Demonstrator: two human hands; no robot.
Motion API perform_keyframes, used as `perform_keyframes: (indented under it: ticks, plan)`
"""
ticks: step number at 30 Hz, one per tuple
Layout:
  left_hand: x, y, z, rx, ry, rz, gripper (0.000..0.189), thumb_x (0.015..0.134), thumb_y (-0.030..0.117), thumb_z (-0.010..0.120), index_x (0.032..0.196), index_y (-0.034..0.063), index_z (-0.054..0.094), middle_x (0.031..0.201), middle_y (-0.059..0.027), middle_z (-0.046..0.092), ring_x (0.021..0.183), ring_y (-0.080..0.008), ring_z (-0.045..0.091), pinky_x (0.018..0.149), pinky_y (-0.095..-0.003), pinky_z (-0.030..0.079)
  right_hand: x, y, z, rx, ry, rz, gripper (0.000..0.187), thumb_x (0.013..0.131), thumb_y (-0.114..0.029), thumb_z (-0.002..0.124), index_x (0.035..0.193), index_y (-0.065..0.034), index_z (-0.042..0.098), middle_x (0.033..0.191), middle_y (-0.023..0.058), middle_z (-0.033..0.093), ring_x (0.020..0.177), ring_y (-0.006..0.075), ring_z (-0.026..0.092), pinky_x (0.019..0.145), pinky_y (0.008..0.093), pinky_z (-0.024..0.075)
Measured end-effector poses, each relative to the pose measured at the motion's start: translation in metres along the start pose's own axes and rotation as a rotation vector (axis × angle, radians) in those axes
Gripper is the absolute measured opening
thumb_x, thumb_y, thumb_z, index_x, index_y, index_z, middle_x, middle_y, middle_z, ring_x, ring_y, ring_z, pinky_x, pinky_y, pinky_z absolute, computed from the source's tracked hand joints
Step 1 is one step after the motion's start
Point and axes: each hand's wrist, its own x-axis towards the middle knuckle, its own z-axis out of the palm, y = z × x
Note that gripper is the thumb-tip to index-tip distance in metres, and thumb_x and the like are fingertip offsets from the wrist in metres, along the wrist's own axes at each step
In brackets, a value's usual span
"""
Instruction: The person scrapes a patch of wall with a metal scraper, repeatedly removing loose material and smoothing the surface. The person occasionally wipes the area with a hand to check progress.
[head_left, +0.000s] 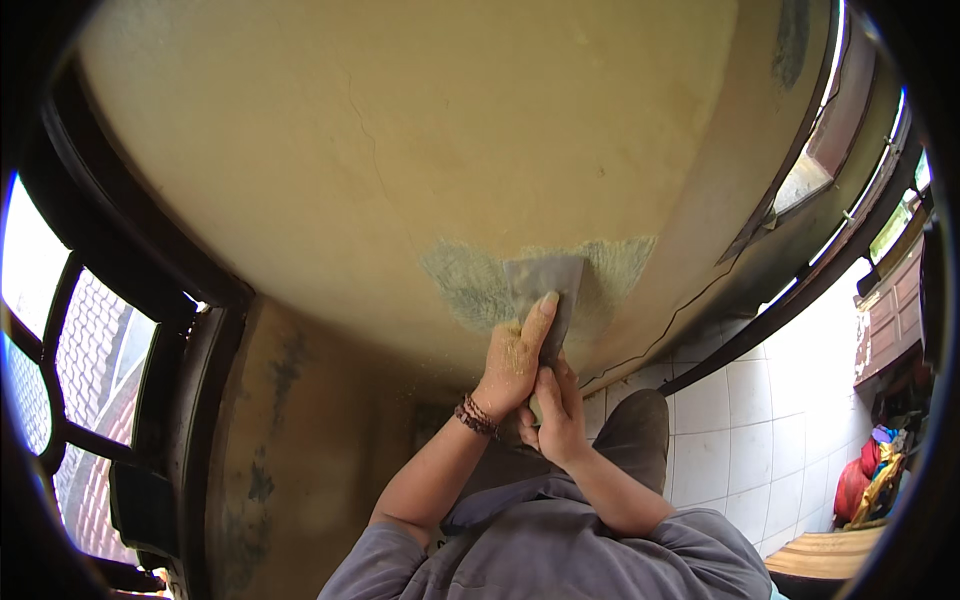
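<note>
Against the yellowish painted wall, the wide metal blade of a scraper lies over a patch of exposed grey-green surface. My left hand, dusted with yellowish flakes, grips the scraper with its thumb pressed along the blade. Below it, my right hand is closed around the handle, which is mostly hidden by the fingers. Bare patch shows on both sides of the blade, with rough, streaky edges where the paint ends. Fine specks float or fall to the left of my left wrist, which wears a dark beaded bracelet.
Dark-framed windows stand at the left. A thin dark cable runs along the wall's lower right. White floor tiles spread to the right, with colourful fabric-like items and a wooden surface at the far right.
</note>
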Motion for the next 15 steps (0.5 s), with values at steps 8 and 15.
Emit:
perform_keyframes:
  ticks: [8,15]
  plan:
    - [0.0,0.0,0.002,-0.038,-0.007,-0.116,0.052,0.099,0.044,0.051,0.09,-0.0052,0.065,0.058,-0.0076,0.06,0.054,-0.0126,0.058,0.052,-0.0281,0.045,0.007,0.001,-0.007,-0.125,-0.083,-0.182,0.035,0.105,-0.037,0.035,0.111,-0.0045,0.047,0.06,0.0035,0.048,0.037,0.0103,0.04,0.034,0.0242,0.031]
    - [0.0,-0.006,-0.003,0.058,-0.048,-0.012,0.055,0.099,0.046,0.05,0.082,-0.0051,0.064,0.058,-0.0085,0.06,0.053,-0.0132,0.058,0.051,-0.0283,0.047,0.002,0.003,-0.008,-0.031,-0.123,-0.032,0.041,0.105,-0.037,0.034,0.133,-0.0075,0.039,0.059,0.0036,0.048,0.037,0.0108,0.04,0.034,0.0244,0.0301]
